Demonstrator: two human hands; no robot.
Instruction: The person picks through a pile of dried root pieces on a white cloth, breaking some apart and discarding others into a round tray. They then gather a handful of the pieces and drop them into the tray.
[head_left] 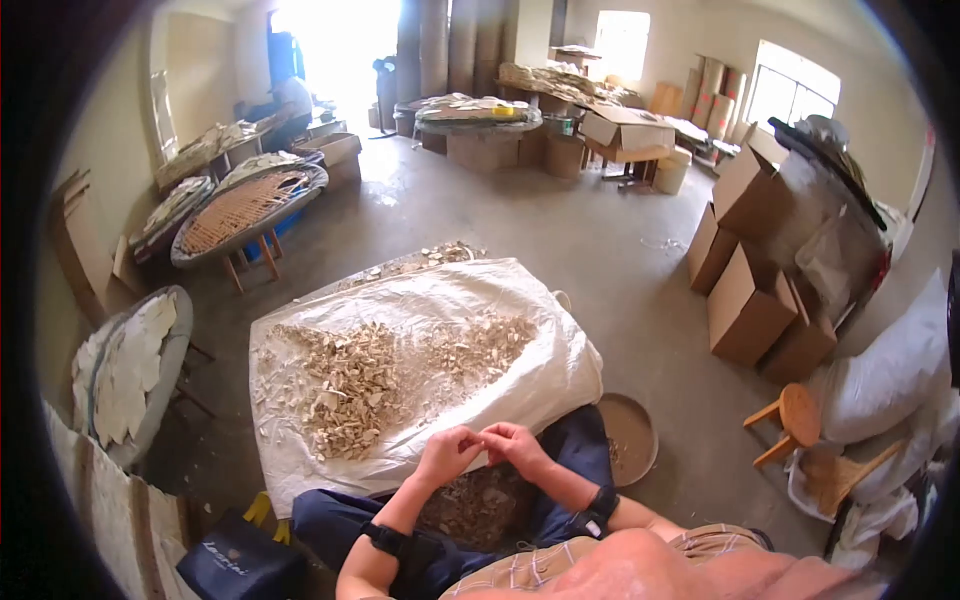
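Both hands meet above the near edge of a white sheet (480, 410), close over my lap. My left hand (448, 455) is closed in a pinch, its fingertips against those of my right hand (514, 445), closed the same way. Whatever sits between the fingertips is too small to make out. Just beyond them, a heap of pale, dry chips (350, 385) covers the left of the sheet. A smaller pile of similar chips (485, 345) lies to its right. Dark debris (475, 505) shows between my knees.
A round shallow pan (640, 440) rests on the floor beside my right knee. A dark bag (240, 555) stands at lower left. Oval racks (250, 210) line the left side. Cardboard boxes (745, 305) and a wooden stool (797, 415) are on the right.
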